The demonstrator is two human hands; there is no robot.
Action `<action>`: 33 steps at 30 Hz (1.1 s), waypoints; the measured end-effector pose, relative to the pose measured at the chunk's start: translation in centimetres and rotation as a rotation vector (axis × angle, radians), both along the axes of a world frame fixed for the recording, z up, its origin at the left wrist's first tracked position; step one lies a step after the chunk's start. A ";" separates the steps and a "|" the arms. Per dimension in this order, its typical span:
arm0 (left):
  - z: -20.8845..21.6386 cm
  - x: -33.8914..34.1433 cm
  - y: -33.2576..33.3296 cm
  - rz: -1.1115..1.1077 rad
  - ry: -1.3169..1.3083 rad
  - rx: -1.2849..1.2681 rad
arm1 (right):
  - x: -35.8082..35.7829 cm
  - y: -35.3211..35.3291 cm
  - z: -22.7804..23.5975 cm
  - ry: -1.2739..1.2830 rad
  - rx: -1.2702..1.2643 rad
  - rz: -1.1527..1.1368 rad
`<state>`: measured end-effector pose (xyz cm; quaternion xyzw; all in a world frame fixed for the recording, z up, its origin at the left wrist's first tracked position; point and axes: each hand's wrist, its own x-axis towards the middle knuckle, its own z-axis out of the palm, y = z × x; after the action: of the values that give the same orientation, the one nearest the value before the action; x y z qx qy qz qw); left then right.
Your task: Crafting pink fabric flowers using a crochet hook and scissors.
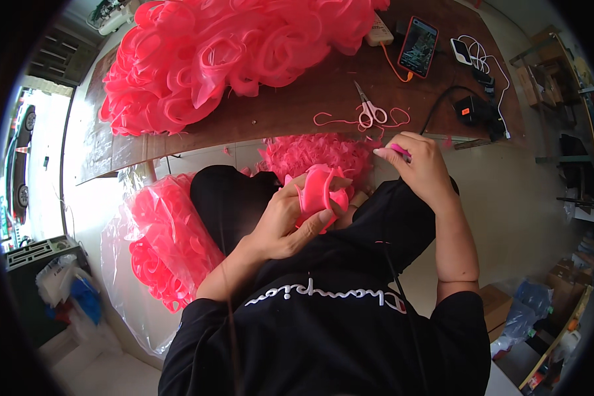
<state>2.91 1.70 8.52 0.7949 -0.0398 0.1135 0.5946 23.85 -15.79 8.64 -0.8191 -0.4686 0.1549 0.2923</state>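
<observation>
Over my lap, my left hand [285, 223] is closed around a curled pink fabric flower [323, 191] with ruffled, stiff-looking edges. My right hand [417, 163] is raised near the table's front edge, apart from the flower. Its fingers pinch a small magenta object [400, 150]; most of it is hidden, so its kind does not show. Just beyond that hand, scissors [371, 113] with pale pink handles lie on the table, blades pointing away. A loose length of pink thread [325, 119] curls beside and around their handles.
A large heap of pink ruffled flowers [211, 59] covers the far left of the brown table [297, 105]. More fill a clear plastic bag [171, 244] by my left leg, and a pink pile [317, 155] sits below the table edge. A phone [419, 46], cables and a black adapter [474, 110] lie right.
</observation>
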 end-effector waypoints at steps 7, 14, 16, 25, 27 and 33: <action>-0.3 -0.1 -0.2 0.052 -0.027 0.031 | -3.3 2.0 1.8 0.129 0.325 0.041; -0.3 -0.1 -0.8 0.046 0.025 -0.131 | -5.4 3.6 1.8 0.216 0.498 0.356; -0.3 -0.4 -0.5 0.011 0.077 -0.197 | -5.3 3.9 1.2 0.237 0.515 0.417; -0.6 -0.3 -0.8 0.047 0.088 -0.245 | -6.8 4.6 -0.6 0.496 0.506 0.188; -0.4 -0.2 -1.1 0.083 0.048 -0.135 | -6.3 4.7 -1.6 0.573 0.528 0.113; -0.2 -0.6 -0.3 0.157 0.102 -0.062 | -2.9 4.4 -2.8 0.482 0.475 -0.060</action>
<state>2.34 1.44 8.35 0.7816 0.0565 0.1205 0.6094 20.91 -11.41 5.89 -0.6811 -0.3848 0.2220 0.5820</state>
